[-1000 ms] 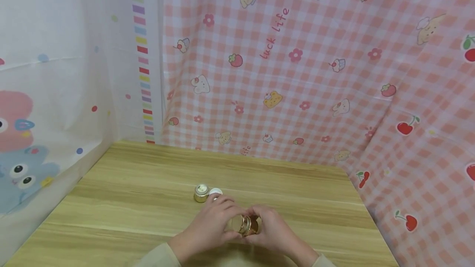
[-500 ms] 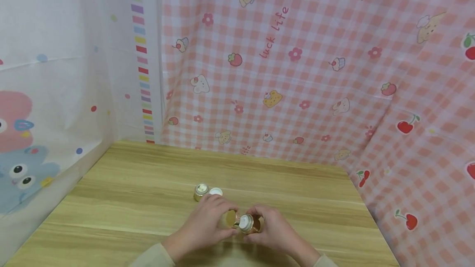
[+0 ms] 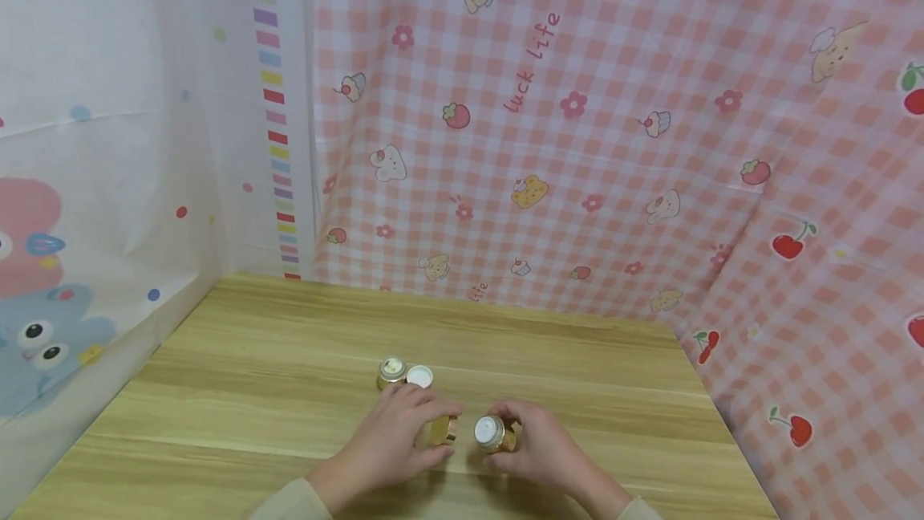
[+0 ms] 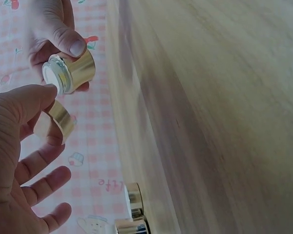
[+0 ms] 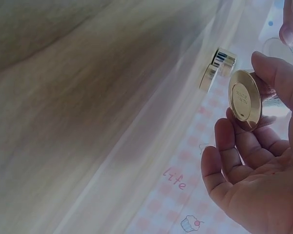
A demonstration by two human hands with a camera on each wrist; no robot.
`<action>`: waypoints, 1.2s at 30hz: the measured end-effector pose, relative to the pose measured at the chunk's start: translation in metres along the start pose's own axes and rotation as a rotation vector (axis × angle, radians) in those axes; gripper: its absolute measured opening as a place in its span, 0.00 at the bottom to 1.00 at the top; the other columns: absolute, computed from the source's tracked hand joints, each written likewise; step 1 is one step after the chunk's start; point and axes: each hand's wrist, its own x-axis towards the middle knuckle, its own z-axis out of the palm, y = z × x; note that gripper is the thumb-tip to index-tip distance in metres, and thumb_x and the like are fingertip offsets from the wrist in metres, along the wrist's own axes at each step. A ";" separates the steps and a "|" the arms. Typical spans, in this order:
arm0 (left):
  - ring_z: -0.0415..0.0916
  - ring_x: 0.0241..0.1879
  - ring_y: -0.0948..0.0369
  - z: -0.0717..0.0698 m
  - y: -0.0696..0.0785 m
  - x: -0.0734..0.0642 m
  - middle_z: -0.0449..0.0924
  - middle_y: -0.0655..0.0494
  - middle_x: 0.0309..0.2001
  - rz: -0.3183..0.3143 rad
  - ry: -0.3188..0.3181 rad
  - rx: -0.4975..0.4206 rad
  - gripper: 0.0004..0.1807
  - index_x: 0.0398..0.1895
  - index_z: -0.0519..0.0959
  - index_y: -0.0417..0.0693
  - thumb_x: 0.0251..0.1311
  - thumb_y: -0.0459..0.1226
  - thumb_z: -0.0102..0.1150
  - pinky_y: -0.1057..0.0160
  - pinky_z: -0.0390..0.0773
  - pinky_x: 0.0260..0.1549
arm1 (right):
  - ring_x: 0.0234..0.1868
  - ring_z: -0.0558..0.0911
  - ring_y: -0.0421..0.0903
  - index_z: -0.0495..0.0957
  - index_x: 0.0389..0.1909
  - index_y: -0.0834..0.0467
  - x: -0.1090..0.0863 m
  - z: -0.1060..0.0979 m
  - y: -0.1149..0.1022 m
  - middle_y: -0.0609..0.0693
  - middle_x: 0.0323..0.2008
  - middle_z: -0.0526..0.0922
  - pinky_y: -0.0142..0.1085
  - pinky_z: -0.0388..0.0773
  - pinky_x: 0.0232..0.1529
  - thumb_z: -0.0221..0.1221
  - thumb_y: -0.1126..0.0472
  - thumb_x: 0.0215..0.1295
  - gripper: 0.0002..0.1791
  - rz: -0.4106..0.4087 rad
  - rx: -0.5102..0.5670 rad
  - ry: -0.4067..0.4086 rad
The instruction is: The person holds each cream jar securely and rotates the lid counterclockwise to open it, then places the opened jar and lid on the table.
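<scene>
My left hand [image 3: 386, 433] pinches a gold lid [image 4: 61, 120] between thumb and fingertips, its other fingers loosely spread in the left wrist view. Across a small gap, my right hand [image 3: 537, 444] grips a small gold cosmetic jar [image 4: 78, 72], tilted so its white top faces left. The jar's embossed gold base [image 5: 243, 100] shows in the right wrist view. Behind my left hand, a second gold jar [image 3: 392, 372] stands uncovered with whitish contents at its top. Right beside that jar, a second lid [image 3: 419, 376] lies with its white inside facing up.
The wood-grain table [image 3: 289, 359] stretches out under both hands. Pink checked cloth [image 3: 549, 143] hangs along its back and right sides. A white printed cloth [image 3: 108, 143] hangs along the left.
The lid has come off the jar in my right hand. My left hand has moved left with it, and the jar has tipped to show its white top.
</scene>
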 end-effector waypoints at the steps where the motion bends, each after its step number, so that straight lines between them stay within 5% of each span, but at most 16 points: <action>1: 0.81 0.56 0.61 0.000 0.000 0.000 0.88 0.66 0.55 -0.005 -0.005 -0.001 0.25 0.58 0.86 0.62 0.56 0.49 0.80 0.47 0.77 0.61 | 0.46 0.80 0.32 0.83 0.48 0.46 0.000 -0.001 0.000 0.33 0.42 0.86 0.37 0.82 0.54 0.81 0.57 0.52 0.23 0.001 -0.001 -0.002; 15: 0.79 0.53 0.63 0.006 0.004 0.007 0.89 0.66 0.52 -0.069 -0.050 -0.016 0.25 0.55 0.84 0.57 0.56 0.51 0.80 0.49 0.75 0.61 | 0.53 0.83 0.42 0.83 0.54 0.51 0.000 -0.009 0.008 0.40 0.49 0.88 0.44 0.83 0.57 0.82 0.53 0.53 0.28 0.059 -0.003 0.021; 22: 0.80 0.51 0.61 0.020 0.011 0.035 0.86 0.70 0.41 -0.144 -0.108 -0.062 0.21 0.48 0.81 0.57 0.56 0.51 0.80 0.51 0.74 0.59 | 0.50 0.83 0.46 0.81 0.56 0.60 0.008 -0.021 0.019 0.49 0.50 0.87 0.53 0.85 0.54 0.80 0.55 0.57 0.29 0.157 0.068 -0.004; 29: 0.78 0.50 0.58 0.048 0.008 0.070 0.79 0.70 0.33 -0.247 -0.144 -0.066 0.17 0.41 0.80 0.58 0.59 0.52 0.78 0.50 0.72 0.58 | 0.49 0.85 0.47 0.82 0.51 0.62 0.023 -0.028 0.033 0.51 0.45 0.88 0.49 0.84 0.54 0.81 0.59 0.54 0.26 0.297 0.072 0.115; 36: 0.78 0.47 0.55 0.072 0.009 0.089 0.80 0.63 0.33 -0.364 -0.156 -0.044 0.19 0.35 0.78 0.56 0.56 0.51 0.80 0.52 0.73 0.54 | 0.47 0.85 0.45 0.83 0.49 0.62 0.033 -0.029 0.047 0.50 0.43 0.89 0.44 0.84 0.53 0.81 0.60 0.51 0.26 0.365 0.046 0.165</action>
